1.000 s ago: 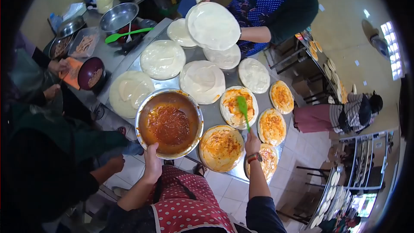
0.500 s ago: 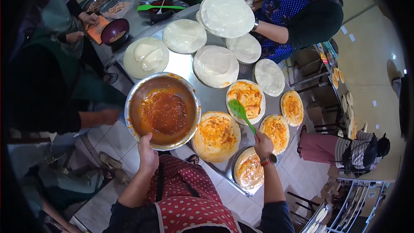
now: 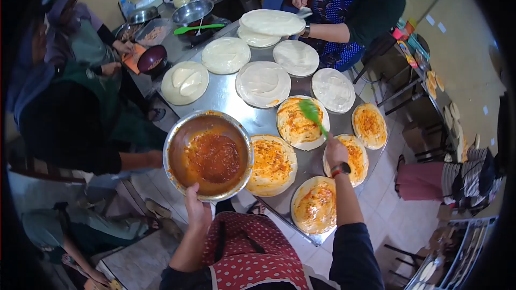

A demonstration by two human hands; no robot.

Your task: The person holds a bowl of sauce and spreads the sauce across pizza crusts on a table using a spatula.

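Observation:
My left hand [image 3: 198, 207] grips the near rim of a steel mixing bowl [image 3: 249, 167], tilted toward me, with chunky red sauce [image 3: 214, 156] inside. A green spatula [image 3: 310, 111] is in my closed right hand [image 3: 336, 153]. Its blade rests on a round dough base [image 3: 303, 138] streaked with orange-red sauce. Sauced bases lie around it: one [image 3: 270, 166] beside the bowl, one [image 3: 315, 204] below my right wrist, one [image 3: 357, 162] partly behind my hand and another [image 3: 369, 125] at the right edge. Pale bases without red sauce, such as one [image 3: 263, 84] mid-table, lie farther back.
A co-worker's arm [image 3: 330, 33] across the steel table [image 3: 219, 92] holds up a white-coated base [image 3: 272, 22]. Other people stand at the left, one hand [image 3: 124, 47] near an orange board [image 3: 132, 60]. A dark bowl [image 3: 152, 59] and another green spatula [image 3: 199, 28] sit at the back left.
My right hand has moved the spatula up and slightly right, and sauce covers more of that base. Across the table, the co-worker's raised base has been lowered and tipped flatter. The view has shifted.

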